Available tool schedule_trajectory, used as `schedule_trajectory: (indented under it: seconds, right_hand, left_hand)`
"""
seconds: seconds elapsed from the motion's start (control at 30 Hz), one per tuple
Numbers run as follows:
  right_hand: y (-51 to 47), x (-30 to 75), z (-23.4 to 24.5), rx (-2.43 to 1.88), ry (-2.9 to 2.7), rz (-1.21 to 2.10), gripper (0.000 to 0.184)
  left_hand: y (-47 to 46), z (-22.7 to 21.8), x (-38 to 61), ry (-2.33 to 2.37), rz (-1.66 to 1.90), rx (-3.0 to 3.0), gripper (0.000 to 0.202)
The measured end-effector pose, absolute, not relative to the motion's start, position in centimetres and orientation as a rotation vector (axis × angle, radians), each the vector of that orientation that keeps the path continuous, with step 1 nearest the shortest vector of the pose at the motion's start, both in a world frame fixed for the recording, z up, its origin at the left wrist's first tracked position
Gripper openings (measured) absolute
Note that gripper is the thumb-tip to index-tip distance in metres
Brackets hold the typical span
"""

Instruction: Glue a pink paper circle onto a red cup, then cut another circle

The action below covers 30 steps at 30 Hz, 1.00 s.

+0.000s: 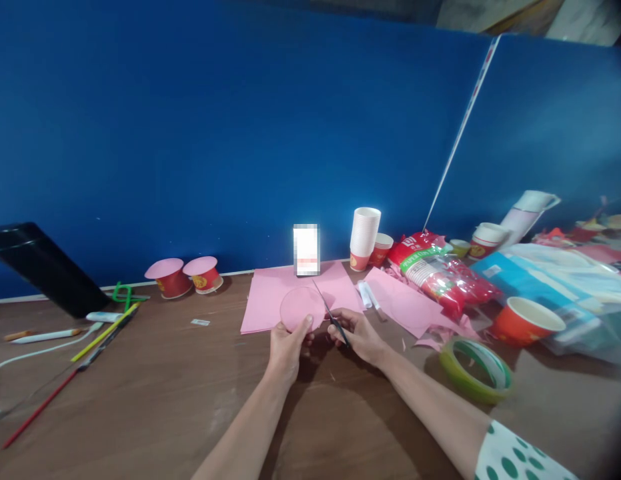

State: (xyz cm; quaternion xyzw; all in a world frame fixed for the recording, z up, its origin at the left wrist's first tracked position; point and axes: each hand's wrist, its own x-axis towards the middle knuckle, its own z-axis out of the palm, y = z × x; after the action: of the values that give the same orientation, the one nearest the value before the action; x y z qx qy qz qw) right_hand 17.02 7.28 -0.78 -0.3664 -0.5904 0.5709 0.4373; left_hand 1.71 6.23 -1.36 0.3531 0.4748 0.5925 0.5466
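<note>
A round pink paper disc (301, 308) is pinched in my left hand (289, 343), thumb on top and fingers beneath. My right hand (359, 335) is closed round the dark handles of a pair of scissors (335, 319), whose blades point up and away, beside the disc's right edge. Whether the blades touch the paper, I cannot tell. Behind both hands lies a stack of pink paper sheets (265, 293). At the stack's back edge stands a bright, pixelated upright rectangle (307, 250).
Two red paper cups (173, 281) with pink discs on top stand left. Stacked white cups (365, 233), a red plastic bag (430, 267), pink scraps (405, 303), an orange cup (527, 323) and a tape roll (475, 373) lie right. A black bottle (50, 270) leans far left.
</note>
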Motion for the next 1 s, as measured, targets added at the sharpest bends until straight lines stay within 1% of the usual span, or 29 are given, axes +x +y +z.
schedule_trajectory:
  seconds: [0.5,1.0]
  right_hand:
    - [7.28,17.12,-0.82,-0.902,-1.474,1.414,0.037]
    - [7.43,17.15,-1.11,-0.903,-1.469,1.409,0.032]
  left_hand:
    - [6.32,-1.39,1.73,1.136,1.410,0.831,0.032]
    - [6.38,-1.71,1.61,1.140,1.394,0.798,0.037]
